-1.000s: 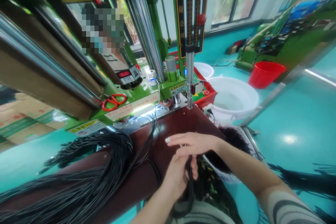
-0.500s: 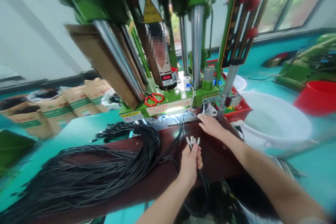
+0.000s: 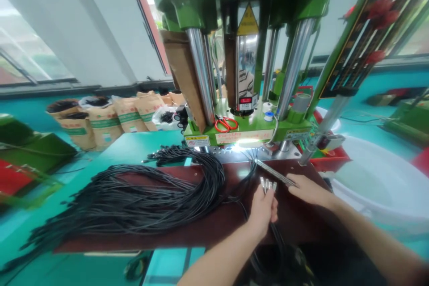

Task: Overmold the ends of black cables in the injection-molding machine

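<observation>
My left hand (image 3: 263, 208) is closed around several black cables, their silvery metal connectors (image 3: 268, 184) sticking up above the fingers. The rest of those cables hangs down below the fist. My right hand (image 3: 308, 190) grips the near end of a long, narrow metal bar (image 3: 275, 172). That bar slants away toward the lit base of a green press (image 3: 197, 133), and its far end lies beside thin cables (image 3: 252, 170) that run to the press. Left of both hands, a large bundle of black cables (image 3: 150, 201) is spread over the dark red tabletop (image 3: 214, 228).
Red-handled scissors (image 3: 226, 124) lie on the press's green plate. A slanted column (image 3: 321, 132) and a red bin (image 3: 330, 161) stand to the right, with a big white tub (image 3: 368, 178) beyond. Paper sacks (image 3: 103, 123) line the back left.
My right hand has drawn back from the press base, and the metal bar now shows in it. The left hand still holds its cables. My view has swung left.
</observation>
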`<state>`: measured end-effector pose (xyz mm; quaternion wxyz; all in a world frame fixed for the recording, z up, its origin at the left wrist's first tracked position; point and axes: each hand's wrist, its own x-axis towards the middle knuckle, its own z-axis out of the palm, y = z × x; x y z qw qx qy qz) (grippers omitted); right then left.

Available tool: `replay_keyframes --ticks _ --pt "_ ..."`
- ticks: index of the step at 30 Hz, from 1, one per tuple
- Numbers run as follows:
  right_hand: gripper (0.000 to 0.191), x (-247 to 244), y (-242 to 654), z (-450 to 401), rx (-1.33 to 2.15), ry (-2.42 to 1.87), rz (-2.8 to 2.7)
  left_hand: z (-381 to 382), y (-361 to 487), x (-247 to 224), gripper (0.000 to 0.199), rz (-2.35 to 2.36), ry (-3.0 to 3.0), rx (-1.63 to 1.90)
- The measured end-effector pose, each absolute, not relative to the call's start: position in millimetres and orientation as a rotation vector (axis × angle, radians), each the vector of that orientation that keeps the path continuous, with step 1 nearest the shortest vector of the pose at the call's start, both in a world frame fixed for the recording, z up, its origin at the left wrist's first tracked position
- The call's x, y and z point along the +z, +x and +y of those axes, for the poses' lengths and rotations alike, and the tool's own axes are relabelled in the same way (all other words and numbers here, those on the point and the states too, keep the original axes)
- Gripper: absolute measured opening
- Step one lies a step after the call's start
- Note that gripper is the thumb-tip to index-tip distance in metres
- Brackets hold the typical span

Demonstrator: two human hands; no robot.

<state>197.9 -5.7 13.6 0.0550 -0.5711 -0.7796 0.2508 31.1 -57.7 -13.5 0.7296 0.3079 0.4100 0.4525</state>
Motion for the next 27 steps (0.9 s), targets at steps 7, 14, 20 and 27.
replay_keyframes --ticks 7,14,20,27 --pt "0.024 0.6 203.9 -71.2 1.394 -1.576 -1.292 -60.6 46.9 -10.8 0.025 0.972 0.83 0.811" --pt "0.049 -4.5 191.5 -81.7 1.332 -1.408 -1.027 -64.5 64.3 -25.1 0.017 0.987 1.044 0.74" --pt "0.049 -8.7 192.2 -85.2 1.269 -1.378 -1.03 -65.7 59.2 -14.3 0.025 0.988 0.983 0.657" --pt "0.047 -10.6 193.0 -88.9 1.297 -1.291 -1.012 -69.6 59.7 -16.4 0.029 1.032 1.028 0.759"
